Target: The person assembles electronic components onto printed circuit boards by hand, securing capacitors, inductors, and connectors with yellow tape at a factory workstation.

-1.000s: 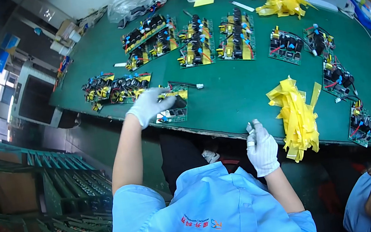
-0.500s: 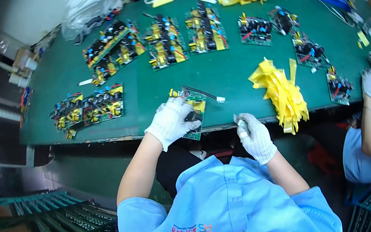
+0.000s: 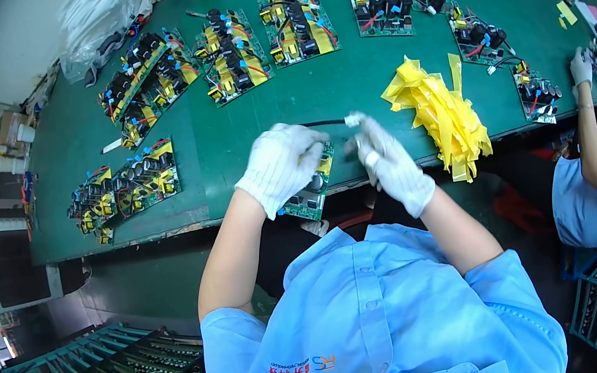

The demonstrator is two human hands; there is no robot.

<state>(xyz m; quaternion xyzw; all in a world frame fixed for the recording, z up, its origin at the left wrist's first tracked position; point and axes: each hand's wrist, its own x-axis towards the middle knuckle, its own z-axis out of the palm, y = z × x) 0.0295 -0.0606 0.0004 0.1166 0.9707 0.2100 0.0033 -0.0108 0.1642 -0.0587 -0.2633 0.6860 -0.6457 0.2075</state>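
Note:
My left hand (image 3: 281, 167), in a white glove, is closed on a green circuit board (image 3: 307, 205) at the table's front edge. Its fingers cover much of the board's upper part. From beyond these fingers a black cable (image 3: 323, 123) runs right to a white connector (image 3: 353, 120). My right hand (image 3: 391, 170), gloved too, is beside that connector. Motion smears its fingertips, so I cannot make out whether they grip the connector or anything else.
Yellow tape strips (image 3: 437, 118) lie in a heap to the right, partly over the table edge. Assembled circuit boards (image 3: 298, 23) stand in groups across the green table (image 3: 226, 139). At far right a co-worker's gloved hands (image 3: 582, 66) work. Green racks (image 3: 108, 372) stand lower left.
My right hand has moved up and left to the connector; the small pale thing seen at its fingers is no longer discernible. The cable now runs level. The whole view has shifted.

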